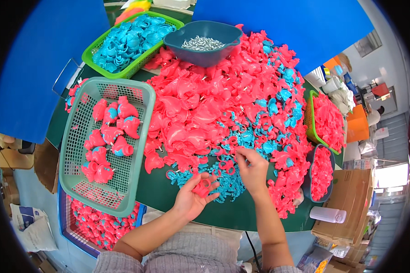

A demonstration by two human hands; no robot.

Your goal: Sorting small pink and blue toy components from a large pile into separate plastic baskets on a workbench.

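In my left hand (187, 203), palm up with curled fingers, sits a pink plastic shell part (201, 189). It is above the near edge of a heap of small turquoise plastic parts (230, 187). My right hand (254, 174) reaches into the small parts just to the right. Its thumb and fingertips are pinched together among pink rings and turquoise bits, and whatever they grip is too small to make out. A large pile of glossy pink shells (182, 107) spreads beyond both hands, with turquoise pieces mixed in along its right side.
A pale green basket (143, 136) at left holds pink-and-turquoise assembled pieces. Behind it stand a lime basket (87, 55) of turquoise shells and a dark bowl (177, 51) of metal pins. At right are another basket (310, 120), a bowl (331, 184) and a white bottle (328, 214).
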